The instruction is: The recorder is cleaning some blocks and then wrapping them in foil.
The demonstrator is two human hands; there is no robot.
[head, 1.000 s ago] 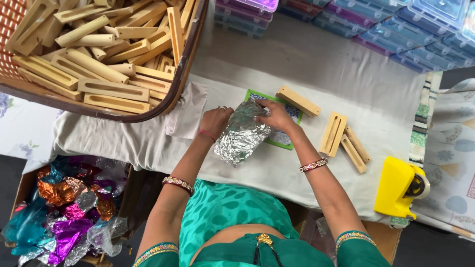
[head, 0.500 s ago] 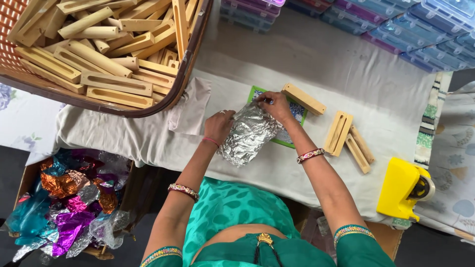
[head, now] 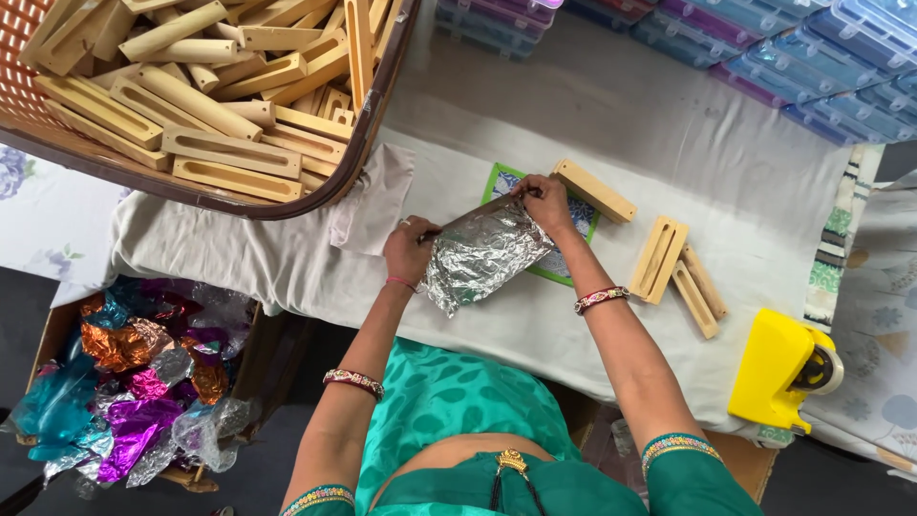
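Observation:
A crinkled sheet of silver foil lies on the cloth-covered table, over a green-edged patterned mat. My left hand grips the foil's left edge. My right hand pinches its upper right corner, close to a slotted wooden block lying just beyond. The foil seems folded around something flat, which I cannot make out.
A big woven basket full of slotted wooden blocks sits at the upper left. Three more blocks lie to the right, near a yellow tape dispenser. Coloured foil sheets fill a box below left. Clear plastic cases line the far edge.
The foil has been pulled flatter and turned slightly. My left hand has shifted from the foil's top to its left edge, and my right hand now holds the upper corner.

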